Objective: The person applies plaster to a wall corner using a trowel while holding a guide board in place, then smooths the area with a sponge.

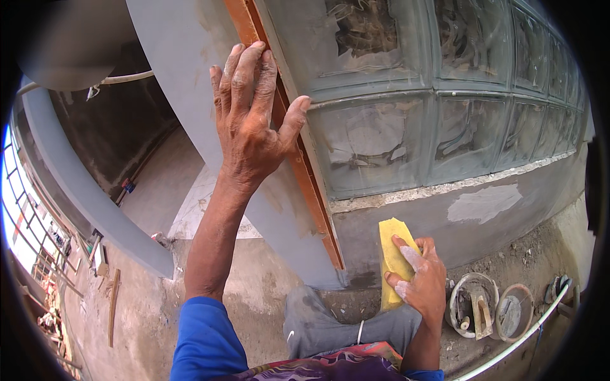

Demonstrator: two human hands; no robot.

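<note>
My left hand (254, 111), dusty and with fingers apart, rests high against an orange-brown vertical frame strip (316, 209) beside the glass-block wall (470, 133). My right hand (414, 273) grips a long yellow sponge-like pad (391, 235) low in front of the grey plastered band (486, 216) under the glass blocks, with white powder or paste on its fingers. A pale painted wall edge (175, 51) runs beside the strip on the left. My trousered knee (311, 317) is below, near the foot of the wall.
Two buckets (458, 327) with tools stand at the lower right, beside a pale hose (515, 346). A curved blue-grey pillar (98, 178) borders an opening on the left. Loose timber (113, 298), debris and a metal grille (19, 190) are at the far left.
</note>
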